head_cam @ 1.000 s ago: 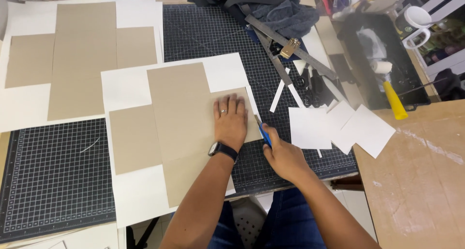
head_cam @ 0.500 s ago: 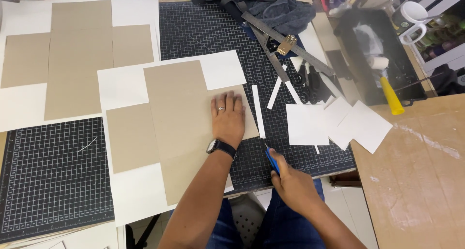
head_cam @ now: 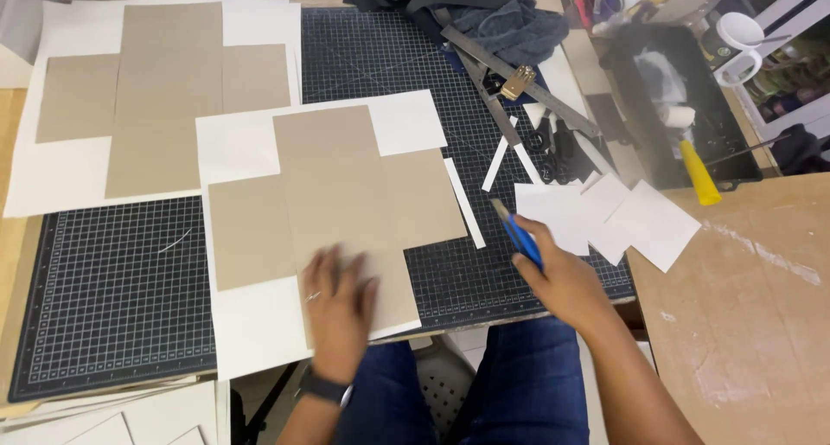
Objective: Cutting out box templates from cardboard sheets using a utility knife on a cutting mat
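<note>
The left hand [head_cam: 339, 311] lies open and flat, blurred, on the lower end of the card [head_cam: 346, 194], a tan cross-shaped piece on a white sheet [head_cam: 251, 324] over the dark mat [head_cam: 112, 289]. The right hand [head_cam: 566, 281] is closed around a blue knife [head_cam: 517, 230], blade up, just right of the card. A cut white strip [head_cam: 464, 203] lies between them. White offcuts [head_cam: 622, 220] sit beyond, then steel rulers [head_cam: 510, 64].

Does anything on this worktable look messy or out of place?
Mostly tidy. Loose white paper offcuts lie scattered at angles beside the right hand, which holds a blue knife. A thin white strip lies loose on the cutting mat.
</note>
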